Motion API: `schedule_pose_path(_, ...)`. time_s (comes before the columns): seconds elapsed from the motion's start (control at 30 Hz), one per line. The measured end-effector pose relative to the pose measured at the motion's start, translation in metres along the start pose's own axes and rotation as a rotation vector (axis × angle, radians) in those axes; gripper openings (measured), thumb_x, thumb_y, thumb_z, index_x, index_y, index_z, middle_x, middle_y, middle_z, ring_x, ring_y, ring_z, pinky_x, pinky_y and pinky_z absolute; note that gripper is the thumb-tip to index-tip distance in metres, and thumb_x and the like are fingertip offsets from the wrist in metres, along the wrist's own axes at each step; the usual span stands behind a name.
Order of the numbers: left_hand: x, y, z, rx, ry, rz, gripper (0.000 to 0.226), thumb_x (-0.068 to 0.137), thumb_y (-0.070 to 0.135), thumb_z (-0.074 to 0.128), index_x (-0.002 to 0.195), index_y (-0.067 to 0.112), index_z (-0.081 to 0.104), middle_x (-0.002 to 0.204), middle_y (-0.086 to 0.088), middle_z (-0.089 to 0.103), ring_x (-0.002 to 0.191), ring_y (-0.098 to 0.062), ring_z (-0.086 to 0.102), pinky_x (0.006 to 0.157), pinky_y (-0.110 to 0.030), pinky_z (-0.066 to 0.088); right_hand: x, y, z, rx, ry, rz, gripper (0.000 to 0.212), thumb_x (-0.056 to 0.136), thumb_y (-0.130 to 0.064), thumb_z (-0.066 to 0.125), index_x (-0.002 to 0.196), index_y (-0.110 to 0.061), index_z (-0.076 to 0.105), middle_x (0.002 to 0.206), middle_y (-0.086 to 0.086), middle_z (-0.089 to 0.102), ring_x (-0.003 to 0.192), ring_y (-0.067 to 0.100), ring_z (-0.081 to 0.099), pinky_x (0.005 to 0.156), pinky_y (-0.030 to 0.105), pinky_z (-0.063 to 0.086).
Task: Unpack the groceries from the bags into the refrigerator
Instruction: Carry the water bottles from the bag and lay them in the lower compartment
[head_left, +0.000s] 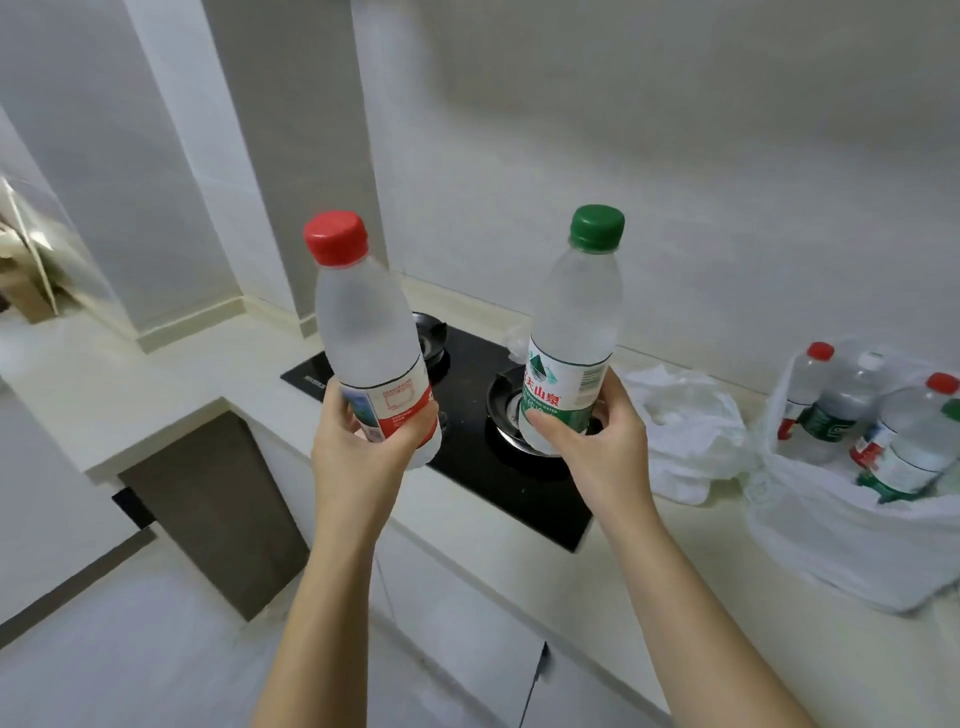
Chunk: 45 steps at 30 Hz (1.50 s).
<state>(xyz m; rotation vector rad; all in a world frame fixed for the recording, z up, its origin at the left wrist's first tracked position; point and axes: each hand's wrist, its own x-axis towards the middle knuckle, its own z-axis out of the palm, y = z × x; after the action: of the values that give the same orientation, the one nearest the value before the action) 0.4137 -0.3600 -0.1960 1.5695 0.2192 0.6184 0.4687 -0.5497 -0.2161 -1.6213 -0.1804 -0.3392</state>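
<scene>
Two misted bottles looked liable to slip onto the black glass hob (470, 480) below: left hand (358, 447) clasped the red-capped plastic bottle (363, 322) low, right hand (597, 447) the green-capped plastic bottle (574, 322).

Left hand (358, 452) holds the left bottle (366, 332) and right hand (597, 447) holds the right bottle (571, 322), both above the hob (493, 483). The hob sits in the counter (156, 374). The first bag (680, 431) lies right of the hob. Farther right, the second bag (810, 535) contains bottles (909, 447).

so the red-cap bottle (363, 332) in the left hand (363, 452) and green-cap bottle (576, 322) in the right hand (597, 452) are cloudy plastic, hob (467, 478) just behind them is glossy black, bag (831, 545) further right is thin crinkly plastic.
</scene>
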Motion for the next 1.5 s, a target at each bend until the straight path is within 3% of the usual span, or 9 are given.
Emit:
schedule_pose_path(0.2, -0.003, 0.013, -0.059, 0.082, 0.227, 0.011, 0.050, 0.073, 0.020, 0.082, 0.093, 0.052, 0.050, 0.090, 0.027, 0.064, 0.083, 0.014, 0.061, 0.068, -0.011, 0.045, 0.000, -0.008, 0.066, 0.094, -0.217, -0.026, 0.058, 0.070, -0.008, 0.085, 0.119, -0.028, 0.062, 0.108, -0.015, 0.070, 0.102, 0.004, 0.066, 0.084, 0.019, 0.054)
schedule_pose_path(0.33, -0.012, 0.016, -0.105, 0.104, 0.438, -0.005, 0.061, 0.072, 0.018, 0.084, 0.120, 0.038, 0.053, 0.112, 0.012, 0.064, 0.101, -0.006, 0.062, 0.067, -0.010, 0.046, -0.006, -0.010, 0.115, 0.147, -0.393, -0.038, 0.061, 0.072, -0.012, 0.085, 0.125, -0.028, 0.060, 0.112, -0.014, 0.069, 0.106, 0.005, 0.064, 0.089, 0.026, 0.055)
schedule_pose_path(0.53, -0.035, 0.025, -0.164, 0.176, 0.721, -0.004, 0.055, 0.073, 0.018, 0.082, 0.110, 0.042, 0.048, 0.101, 0.025, 0.057, 0.092, 0.001, 0.058, 0.065, -0.007, 0.044, -0.018, -0.018, 0.198, 0.218, -0.680, -0.070, 0.063, 0.073, -0.020, 0.085, 0.127, -0.032, 0.056, 0.118, -0.018, 0.065, 0.113, 0.003, 0.059, 0.089, 0.021, 0.053)
schedule_pose_path(0.67, -0.050, 0.037, -0.193, 0.263, 0.923, 0.000, 0.048, 0.074, 0.016, 0.081, 0.101, 0.041, 0.050, 0.098, 0.026, 0.057, 0.090, 0.002, 0.058, 0.064, -0.008, 0.043, -0.032, -0.035, 0.250, 0.281, -0.892, -0.084, 0.062, 0.075, -0.018, 0.083, 0.125, -0.038, 0.051, 0.115, -0.024, 0.060, 0.107, -0.007, 0.056, 0.075, 0.002, 0.046)
schedule_pose_path(0.77, -0.063, 0.045, -0.208, 0.339, 1.068, 0.008, 0.051, 0.073, 0.015, 0.082, 0.104, 0.042, 0.052, 0.104, 0.018, 0.062, 0.095, -0.002, 0.061, 0.070, -0.012, 0.045, -0.045, -0.043, 0.281, 0.343, -1.017, -0.101, 0.063, 0.074, -0.017, 0.084, 0.116, -0.048, 0.049, 0.106, -0.034, 0.058, 0.101, -0.013, 0.056, 0.074, 0.001, 0.045)
schedule_pose_path(1.03, -0.118, 0.068, -0.214, 0.532, 1.443, 0.007, 0.048, 0.070, 0.017, 0.084, 0.107, 0.031, 0.057, 0.098, 0.015, 0.067, 0.088, 0.003, 0.064, 0.070, -0.014, 0.049, -0.092, -0.071, 0.332, 0.520, -1.318, -0.164, 0.053, 0.074, -0.010, 0.083, 0.119, -0.024, 0.059, 0.110, -0.018, 0.066, 0.101, -0.007, 0.059, 0.082, 0.009, 0.049)
schedule_pose_path(1.23, -0.169, 0.089, -0.206, 0.649, 1.731, -0.022, 0.051, 0.070, 0.019, 0.085, 0.112, 0.026, 0.058, 0.102, 0.013, 0.068, 0.095, -0.004, 0.065, 0.077, -0.018, 0.049, -0.146, -0.096, 0.344, 0.615, -1.581, -0.110, 0.053, 0.073, -0.012, 0.084, 0.106, -0.042, 0.056, 0.094, -0.033, 0.065, 0.092, -0.016, 0.058, 0.071, 0.003, 0.046)
schedule_pose_path(1.37, -0.201, 0.099, -0.187, 0.608, 1.900, -0.014, 0.052, 0.070, 0.020, 0.085, 0.112, 0.032, 0.057, 0.105, 0.015, 0.068, 0.097, -0.004, 0.066, 0.087, -0.029, 0.053, -0.180, -0.109, 0.337, 0.670, -1.761, -0.069, 0.061, 0.072, -0.017, 0.085, 0.125, -0.031, 0.058, 0.110, -0.021, 0.068, 0.102, -0.006, 0.060, 0.077, 0.005, 0.048)
schedule_pose_path(1.5, -0.234, 0.110, -0.165, 0.644, 2.045, 0.008, 0.047, 0.071, 0.018, 0.085, 0.101, 0.039, 0.056, 0.101, 0.018, 0.067, 0.091, 0.003, 0.066, 0.079, -0.020, 0.050, -0.211, -0.128, 0.320, 0.762, -1.891, -0.057, 0.064, 0.072, -0.012, 0.085, 0.128, -0.027, 0.058, 0.110, -0.020, 0.067, 0.098, -0.011, 0.060, 0.073, 0.004, 0.046)
